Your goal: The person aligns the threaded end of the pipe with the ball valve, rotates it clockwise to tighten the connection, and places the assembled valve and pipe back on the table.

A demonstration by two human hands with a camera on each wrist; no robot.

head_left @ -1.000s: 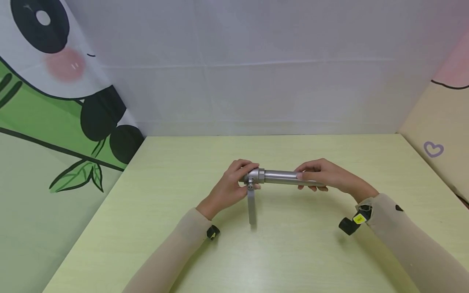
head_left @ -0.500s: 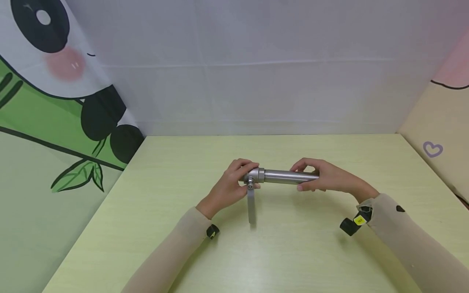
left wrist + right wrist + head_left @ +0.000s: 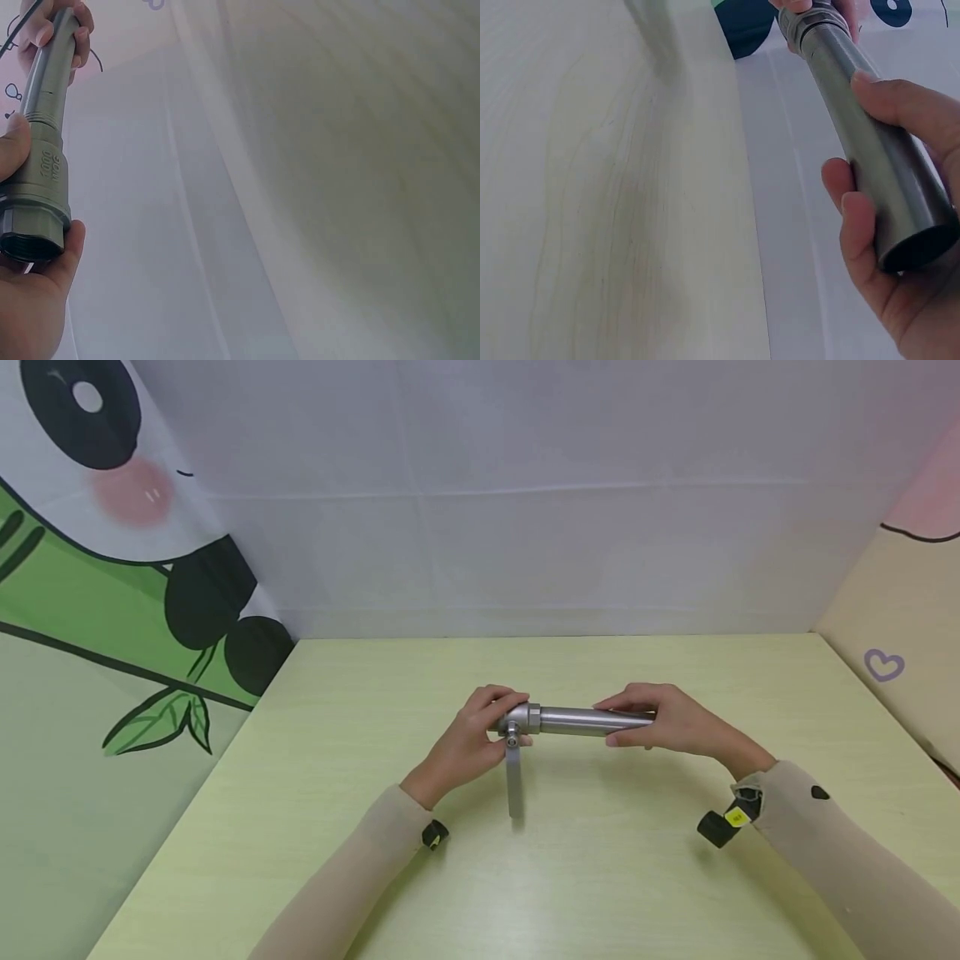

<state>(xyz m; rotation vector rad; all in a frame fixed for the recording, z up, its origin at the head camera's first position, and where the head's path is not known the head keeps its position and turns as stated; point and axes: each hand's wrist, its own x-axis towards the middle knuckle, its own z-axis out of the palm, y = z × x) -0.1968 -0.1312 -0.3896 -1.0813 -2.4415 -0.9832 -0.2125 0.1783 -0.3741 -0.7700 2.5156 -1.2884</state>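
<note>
Raised over the table in the head view is a metal ball valve with a steel pipe fitted into its right side. Its flat lever handle points down toward the person. My left hand grips the valve body, thumb and fingers on opposite sides. In the left wrist view, raised lettering and a hexagonal open end show on the valve. My right hand holds the pipe near its free end, fingers behind and thumb in front. The right wrist view shows the pipe's hollow end close to the palm.
A pale wooden table lies under both hands. Behind it stands a white cloth wall, with printed cartoon panels at left and right. Small black cameras are strapped to both wrists over beige sleeves.
My right hand has shifted its hold on the pipe: its thumb has moved from the pipe's upper face to its lower near side. The left hand and the valve stay where they were.
</note>
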